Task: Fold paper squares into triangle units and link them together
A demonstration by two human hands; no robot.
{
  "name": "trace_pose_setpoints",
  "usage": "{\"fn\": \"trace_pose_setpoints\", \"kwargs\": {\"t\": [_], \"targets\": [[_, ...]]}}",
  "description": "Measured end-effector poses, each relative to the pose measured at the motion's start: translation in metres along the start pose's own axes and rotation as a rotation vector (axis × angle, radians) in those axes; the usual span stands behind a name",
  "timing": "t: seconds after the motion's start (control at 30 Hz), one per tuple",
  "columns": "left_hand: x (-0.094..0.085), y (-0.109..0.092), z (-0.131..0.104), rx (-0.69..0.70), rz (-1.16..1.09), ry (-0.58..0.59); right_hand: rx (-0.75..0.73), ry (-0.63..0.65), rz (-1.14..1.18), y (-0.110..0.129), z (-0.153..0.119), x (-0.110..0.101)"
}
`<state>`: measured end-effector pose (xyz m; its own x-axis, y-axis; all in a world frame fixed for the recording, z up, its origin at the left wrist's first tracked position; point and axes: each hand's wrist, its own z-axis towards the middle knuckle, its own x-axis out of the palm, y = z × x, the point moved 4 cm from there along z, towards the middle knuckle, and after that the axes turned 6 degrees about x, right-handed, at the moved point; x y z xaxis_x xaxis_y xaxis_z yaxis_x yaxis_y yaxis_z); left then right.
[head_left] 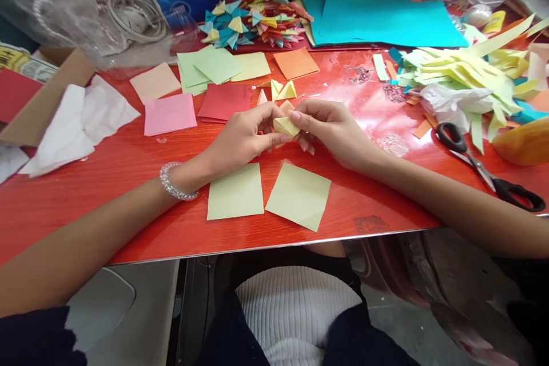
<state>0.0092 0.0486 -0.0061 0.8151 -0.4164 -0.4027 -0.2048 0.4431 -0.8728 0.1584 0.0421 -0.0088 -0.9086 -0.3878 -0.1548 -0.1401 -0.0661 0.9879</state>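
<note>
A small piece of folded yellow paper (285, 127) is pinched between my two hands above the red table (171, 200). My left hand (251, 134) grips its left side with thumb and fingers. On the right edge, the thumb and fingers of my right hand (328, 126) press it. Just beyond my fingers lie a few small folded paper pieces (283, 90), yellow and peach. Closer to me, two pale green paper squares (235, 193) lie flat side by side. A stack of red paper squares (223, 102) sits beyond my left hand.
Pink squares (170, 114), green squares (214, 66) and an orange square (295, 63) lie further back. Behind them are a pile of folded pieces (274, 17) and blue sheets (386, 17). At right, black-handled scissors (480, 168) lie near paper strips (463, 74). A cardboard box (51, 97) stands left.
</note>
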Motion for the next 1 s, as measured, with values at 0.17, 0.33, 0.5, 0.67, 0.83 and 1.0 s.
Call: {"fn": "trace_pose_setpoints", "kwargs": {"t": [0.17, 0.33, 0.5, 0.67, 0.83, 1.0], "targets": [[0.001, -0.001, -0.001, -0.020, 0.062, 0.013, -0.156, -0.140, -0.282, 0.010, -0.006, -0.002], [0.000, -0.008, -0.001, 0.048, 0.125, -0.014, -0.306, -0.169, -0.458, 0.016, -0.008, -0.003], [-0.001, -0.008, -0.001, -0.012, -0.037, -0.088, -0.161, -0.139, -0.259, 0.010, -0.004, -0.004], [-0.003, -0.002, 0.002, -0.089, -0.193, -0.120, 0.028, 0.083, -0.055, 0.001, -0.001, 0.006], [-0.005, 0.001, 0.003, -0.142, -0.220, -0.125, 0.055, 0.144, -0.044, 0.004, 0.000, 0.005], [-0.005, -0.001, 0.001, -0.105, -0.142, -0.142, 0.141, 0.215, 0.016, 0.005, -0.001, 0.011]]}}
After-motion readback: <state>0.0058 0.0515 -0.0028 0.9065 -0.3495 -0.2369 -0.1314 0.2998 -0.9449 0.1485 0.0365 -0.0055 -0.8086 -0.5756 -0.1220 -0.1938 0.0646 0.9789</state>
